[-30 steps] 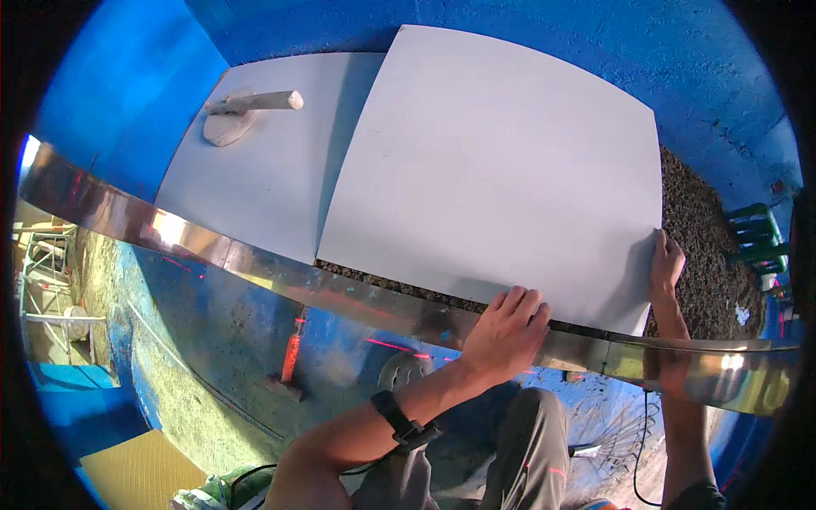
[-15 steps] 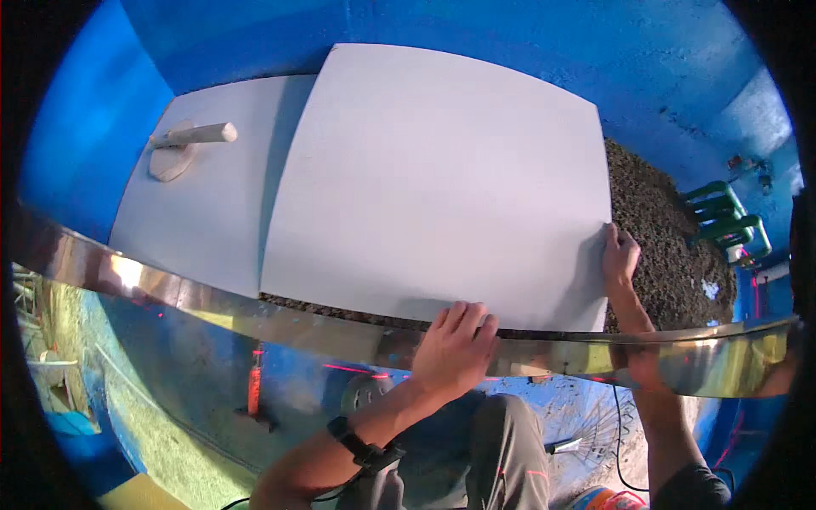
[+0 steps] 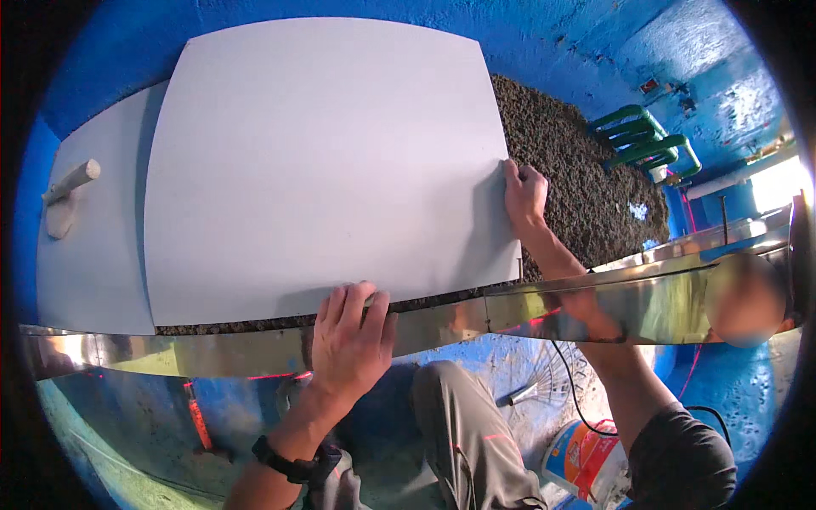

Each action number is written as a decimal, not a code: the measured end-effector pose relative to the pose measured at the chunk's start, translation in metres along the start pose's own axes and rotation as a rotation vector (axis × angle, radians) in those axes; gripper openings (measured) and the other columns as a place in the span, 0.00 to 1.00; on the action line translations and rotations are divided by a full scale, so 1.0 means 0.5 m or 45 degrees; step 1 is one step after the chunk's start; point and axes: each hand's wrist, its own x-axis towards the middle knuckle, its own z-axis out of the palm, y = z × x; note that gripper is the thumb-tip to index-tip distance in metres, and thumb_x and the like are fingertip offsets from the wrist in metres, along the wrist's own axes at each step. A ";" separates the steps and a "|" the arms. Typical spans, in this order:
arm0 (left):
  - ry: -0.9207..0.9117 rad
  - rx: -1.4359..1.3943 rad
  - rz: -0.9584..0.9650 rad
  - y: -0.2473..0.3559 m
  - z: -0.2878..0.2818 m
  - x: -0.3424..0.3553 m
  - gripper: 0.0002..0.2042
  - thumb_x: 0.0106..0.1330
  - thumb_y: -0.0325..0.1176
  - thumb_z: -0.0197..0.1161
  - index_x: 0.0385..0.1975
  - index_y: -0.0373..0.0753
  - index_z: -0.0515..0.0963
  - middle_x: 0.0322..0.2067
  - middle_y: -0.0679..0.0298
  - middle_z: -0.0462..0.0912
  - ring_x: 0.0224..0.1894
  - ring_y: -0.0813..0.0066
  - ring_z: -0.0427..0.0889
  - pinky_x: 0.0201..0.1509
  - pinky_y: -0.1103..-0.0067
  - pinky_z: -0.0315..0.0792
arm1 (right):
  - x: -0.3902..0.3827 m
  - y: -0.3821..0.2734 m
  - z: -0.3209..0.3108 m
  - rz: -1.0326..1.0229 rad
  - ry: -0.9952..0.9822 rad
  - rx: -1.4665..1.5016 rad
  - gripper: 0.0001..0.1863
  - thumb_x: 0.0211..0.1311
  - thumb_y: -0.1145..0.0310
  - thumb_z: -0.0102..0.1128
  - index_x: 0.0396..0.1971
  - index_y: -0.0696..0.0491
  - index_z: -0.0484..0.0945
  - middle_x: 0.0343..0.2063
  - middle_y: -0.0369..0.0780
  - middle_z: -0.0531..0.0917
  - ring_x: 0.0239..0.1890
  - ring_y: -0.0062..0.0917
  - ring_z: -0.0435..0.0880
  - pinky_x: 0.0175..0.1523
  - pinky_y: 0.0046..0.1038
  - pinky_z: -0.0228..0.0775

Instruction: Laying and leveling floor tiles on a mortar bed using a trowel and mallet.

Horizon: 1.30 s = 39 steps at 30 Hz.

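I hold a large white square panel (image 3: 327,161) over a bed of dark granular mortar (image 3: 586,195). My left hand (image 3: 348,340) is closed over its near edge, fingertips curled at the rim beside the shiny metal band (image 3: 425,327). My right hand (image 3: 525,194) grips the panel's right edge, fingers bent round it, forearm reaching across the band. A second white panel (image 3: 98,280) lies under or against the left side of the held one; I cannot tell which. On it rests a pale tool (image 3: 76,183) with a round handle and rounded base.
Blue walls (image 3: 280,17) bound the bed. Green pipes (image 3: 646,149) stand at its right end. Below the band are an orange-handled tool (image 3: 200,416), a wire rake-like tool (image 3: 527,391), black cable (image 3: 578,408) and a bucket (image 3: 578,459) beside my knee.
My view has swung rightward, so the panels, tool and band appear further left, and more of the pipes and right wall shows. Both hands stay on the panel's edges.
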 end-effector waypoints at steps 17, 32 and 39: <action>-0.011 0.058 0.013 -0.002 -0.003 -0.002 0.14 0.57 0.28 0.71 0.42 0.35 0.79 0.45 0.59 0.77 0.47 0.58 0.78 0.48 0.65 0.74 | 0.006 0.005 0.006 -0.001 -0.008 -0.084 0.26 0.70 0.50 0.62 0.32 0.63 0.84 0.27 0.51 0.85 0.32 0.41 0.84 0.45 0.42 0.75; -0.016 0.044 0.015 -0.007 0.001 -0.005 0.14 0.57 0.27 0.71 0.42 0.35 0.79 0.45 0.59 0.77 0.47 0.58 0.77 0.47 0.65 0.74 | -0.002 -0.007 0.003 -0.053 0.027 -0.030 0.26 0.69 0.50 0.63 0.31 0.64 0.84 0.25 0.50 0.85 0.30 0.37 0.83 0.43 0.40 0.75; -0.011 0.030 0.005 -0.006 0.002 -0.004 0.14 0.56 0.27 0.71 0.42 0.36 0.79 0.45 0.59 0.77 0.46 0.58 0.78 0.48 0.65 0.74 | 0.012 0.007 0.007 -0.065 0.027 -0.054 0.27 0.69 0.49 0.63 0.30 0.63 0.84 0.24 0.50 0.85 0.29 0.38 0.84 0.43 0.42 0.75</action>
